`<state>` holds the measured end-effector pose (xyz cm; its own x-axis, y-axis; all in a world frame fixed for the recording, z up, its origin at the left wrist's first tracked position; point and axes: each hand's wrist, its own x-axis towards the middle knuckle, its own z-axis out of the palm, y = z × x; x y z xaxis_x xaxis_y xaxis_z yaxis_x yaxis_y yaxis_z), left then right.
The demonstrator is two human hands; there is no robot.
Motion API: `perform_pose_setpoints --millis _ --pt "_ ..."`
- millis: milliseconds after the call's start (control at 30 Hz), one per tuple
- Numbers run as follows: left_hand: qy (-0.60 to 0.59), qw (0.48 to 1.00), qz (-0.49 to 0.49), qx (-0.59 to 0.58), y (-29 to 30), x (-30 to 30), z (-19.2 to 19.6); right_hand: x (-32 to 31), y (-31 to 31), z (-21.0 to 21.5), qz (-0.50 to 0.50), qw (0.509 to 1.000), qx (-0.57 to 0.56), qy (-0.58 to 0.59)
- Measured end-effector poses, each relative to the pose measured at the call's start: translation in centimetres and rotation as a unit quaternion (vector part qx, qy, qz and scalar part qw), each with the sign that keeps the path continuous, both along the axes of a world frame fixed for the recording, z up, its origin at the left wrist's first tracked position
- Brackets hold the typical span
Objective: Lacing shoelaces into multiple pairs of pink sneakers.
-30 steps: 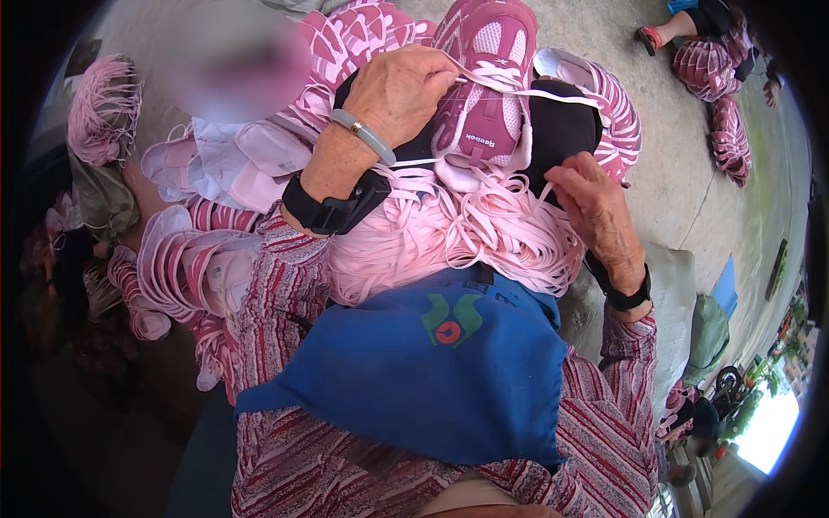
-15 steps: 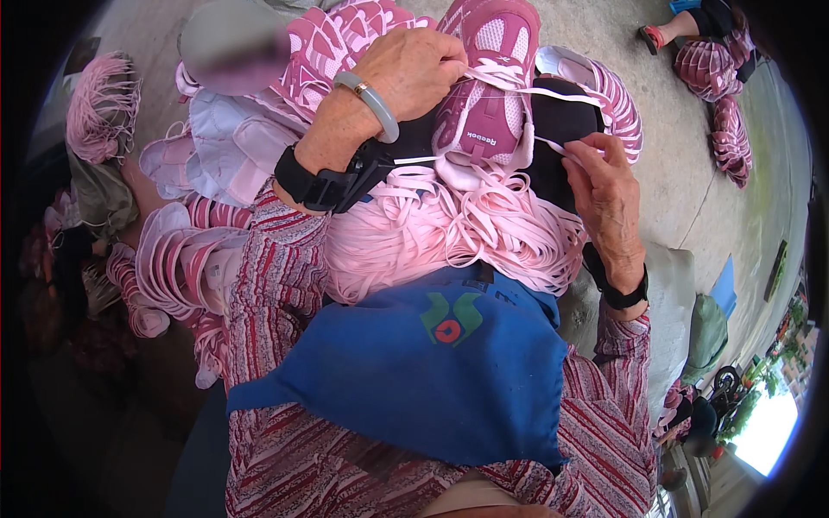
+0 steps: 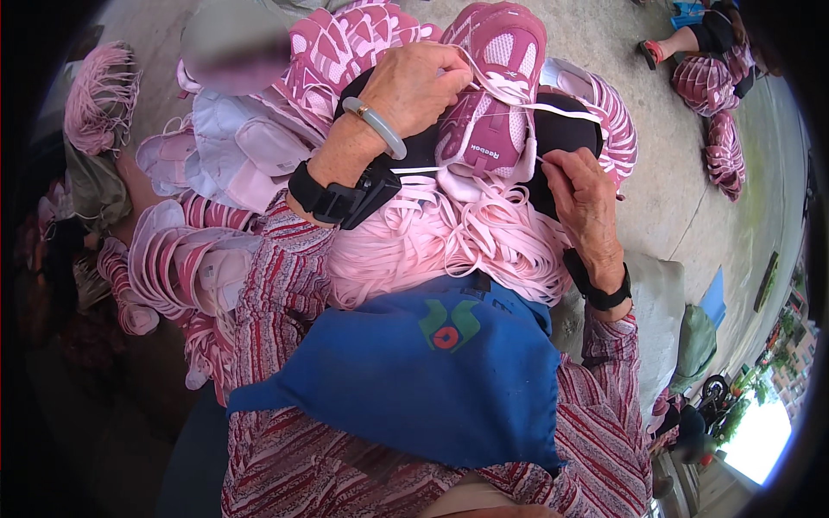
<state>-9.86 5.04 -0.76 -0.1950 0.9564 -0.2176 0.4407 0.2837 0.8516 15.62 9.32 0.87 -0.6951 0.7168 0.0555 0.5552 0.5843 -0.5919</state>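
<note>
A pink and white shoe upper (image 3: 488, 142) rests in my lap, its tongue end toward me. Pale shoelace (image 3: 566, 110) crosses it and loops out to the right. My left hand (image 3: 421, 86) is pinched on a stretch of the lace at the shoe's left edge. Beside the shoe's right edge, my right hand (image 3: 585, 194) pinches a thin lace end between thumb and fingers. A thick heap of pale pink laces (image 3: 389, 242) lies between the shoe and my blue apron (image 3: 414, 371).
Stacked pink shoe uppers (image 3: 337, 52) lie beyond my left hand, and pale ones (image 3: 233, 142) sit left of my forearm. Another nested stack (image 3: 617, 129) is right of the shoe. A lace bundle (image 3: 102, 95) hangs far left. Someone's leg (image 3: 678, 43) shows at the upper right.
My right hand has moved left, closer to the shoe's edge, still pinching the lace. The lace over the shoe now hangs looser. My left hand stays by the shoe's left edge.
</note>
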Motion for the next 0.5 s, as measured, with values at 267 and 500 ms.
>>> perform_pose_setpoints --millis 267,500 --pt "0.025 0.998 -0.02 0.052 0.14 0.0 -0.27 -0.49 0.03 -0.38 -0.023 1.0 -0.006 -0.015" --pt "0.159 0.976 -0.045 0.141 -0.35 0.22 -0.42 -0.49 -0.1 -0.55 -0.025 1.0 0.01 0.002"
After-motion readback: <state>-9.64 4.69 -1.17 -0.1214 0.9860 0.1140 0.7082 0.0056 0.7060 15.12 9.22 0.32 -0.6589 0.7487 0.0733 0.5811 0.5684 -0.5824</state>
